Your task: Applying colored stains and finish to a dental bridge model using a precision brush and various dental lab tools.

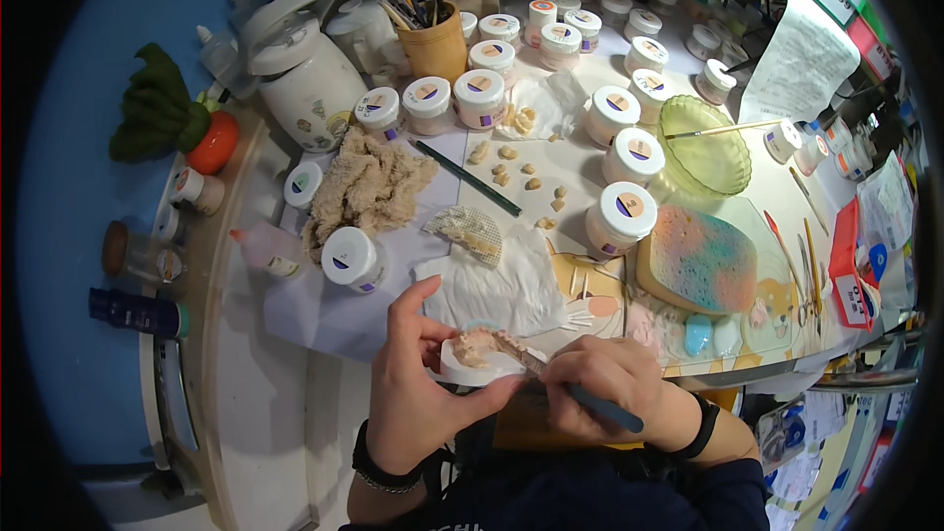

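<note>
Cradling a dental model [484, 352] at the lower centre of the frame, the left hand [418, 383] wraps it from the left, thumb up along its far side and fingers curled beneath. The model sits on a pale, rounded white base, with a pinkish-tan arch of teeth on top, rough and lumpy in look. The right hand [612, 379] is closed around a dark-handled tool [590, 403], gripped like a pen, its tip reaching left to the model's near edge. Whether the tip actually touches the teeth is hard to make out; the fingers crowd it. The underside of the model is hidden by the left palm, and the tool's working end is too small to read.

Just above the hands lies a crumpled white tissue [501, 285] on the desk [265, 374]. Right of centre rests a mottled sponge [700, 258], pink, teal and orange, with a green glass bowl [704, 146] above it. White-lidded jars [621, 216] crowd the upper middle, and small tooth-coloured pieces [511, 172] are scattered among them. The frame's rim is dark and cuts off the far right clutter.
</note>
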Action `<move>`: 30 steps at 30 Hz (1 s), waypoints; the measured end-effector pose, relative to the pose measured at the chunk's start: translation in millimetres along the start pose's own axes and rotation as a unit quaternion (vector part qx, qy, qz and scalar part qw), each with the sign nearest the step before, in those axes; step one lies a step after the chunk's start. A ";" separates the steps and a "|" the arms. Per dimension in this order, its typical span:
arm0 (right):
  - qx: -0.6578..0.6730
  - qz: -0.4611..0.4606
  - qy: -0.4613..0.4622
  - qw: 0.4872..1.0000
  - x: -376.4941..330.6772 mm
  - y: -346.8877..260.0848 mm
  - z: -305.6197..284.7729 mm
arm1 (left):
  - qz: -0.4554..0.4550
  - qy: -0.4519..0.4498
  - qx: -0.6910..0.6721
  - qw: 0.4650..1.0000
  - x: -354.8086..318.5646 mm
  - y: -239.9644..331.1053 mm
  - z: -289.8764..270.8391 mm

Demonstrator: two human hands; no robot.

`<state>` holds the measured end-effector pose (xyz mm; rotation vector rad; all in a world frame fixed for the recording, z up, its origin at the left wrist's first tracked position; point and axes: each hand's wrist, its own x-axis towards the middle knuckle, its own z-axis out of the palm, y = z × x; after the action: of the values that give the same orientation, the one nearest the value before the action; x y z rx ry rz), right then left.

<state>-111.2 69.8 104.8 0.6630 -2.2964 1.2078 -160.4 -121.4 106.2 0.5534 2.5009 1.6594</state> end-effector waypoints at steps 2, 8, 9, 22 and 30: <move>-0.006 -0.002 -0.001 1.000 -0.5 0.6 -0.5 | 0.000 -0.002 0.007 1.000 0.4 -0.3 1.0; -0.014 -0.009 0.001 1.000 0.0 2.9 1.8 | -0.008 -0.002 -0.008 1.000 2.7 -1.6 1.3; -0.017 -0.011 0.004 1.000 0.6 2.2 2.7 | -0.005 -0.005 -0.003 1.000 2.8 -1.9 0.0; 0.075 0.041 0.059 0.995 1.9 1.7 -1.8 | -0.132 -0.231 -0.059 0.962 36.2 0.1 -36.0; 0.098 0.040 0.034 0.994 1.0 6.1 -5.1 | -0.215 -0.280 -0.057 0.934 55.3 13.9 -37.1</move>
<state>-114.8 76.9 104.2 0.5928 -2.1848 1.4832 -218.4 -129.9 140.8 0.3608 1.9245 1.2489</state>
